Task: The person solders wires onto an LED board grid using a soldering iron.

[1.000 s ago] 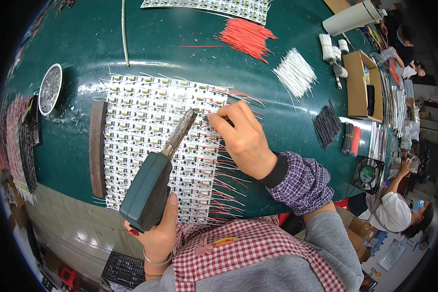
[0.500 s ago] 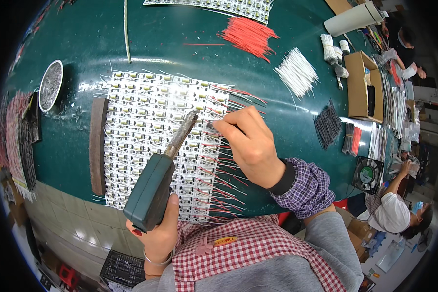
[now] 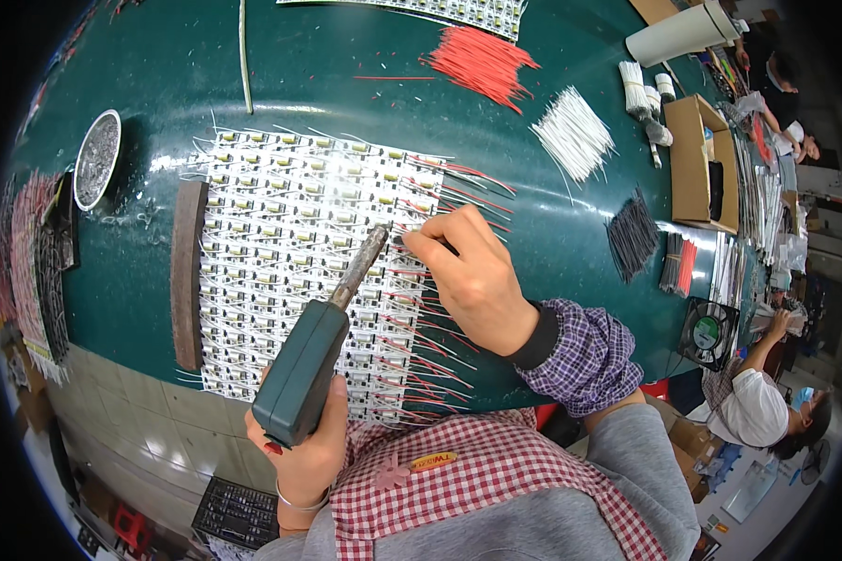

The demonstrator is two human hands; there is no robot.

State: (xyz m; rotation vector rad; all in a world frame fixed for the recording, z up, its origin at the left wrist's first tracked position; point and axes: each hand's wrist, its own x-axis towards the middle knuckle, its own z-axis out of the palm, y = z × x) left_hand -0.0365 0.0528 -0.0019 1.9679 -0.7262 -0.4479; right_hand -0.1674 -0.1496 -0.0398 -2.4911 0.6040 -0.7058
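My left hand (image 3: 311,453) is wrapped round the handle of a dark green soldering iron with a gun-like body (image 3: 301,374). Its metal tip points up and right, onto a panel of white circuit boards (image 3: 281,252) lying on the table. Close beside that tip, my right hand (image 3: 472,271) has thumb and forefinger pinched on a thin wire at the panel's right part; most of the wire is hidden by the fingers. Below this hand, red and white wires (image 3: 440,360) stick out from the panel's right edge.
A brown bar (image 3: 188,276) lies along the panel's left edge, near a metal cup (image 3: 97,161). Piles of red (image 3: 480,65), white (image 3: 573,136) and black wires (image 3: 632,236) lie to the right. Farther right stand a cardboard box (image 3: 688,168) and small fan (image 3: 708,332). People work beyond.
The soldering iron in my left hand has shifted right and slightly down, its tip now closer to my right fingertips. My right hand has moved slightly left.
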